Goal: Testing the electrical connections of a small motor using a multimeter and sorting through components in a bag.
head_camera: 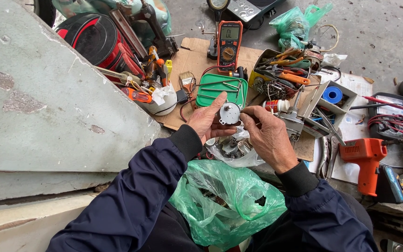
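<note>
Both hands, left hand [206, 122] and right hand [267, 135], pinch a round metal motor [229, 113]

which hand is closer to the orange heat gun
Right. The right hand sits just left of the orange heat gun, apart from it; the left hand is farther left, beyond the small round motor.

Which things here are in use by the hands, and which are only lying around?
In use: motor, left hand, right hand.
Lying about: multimeter, green lid, orange drill, green bag, blue tape.
</note>
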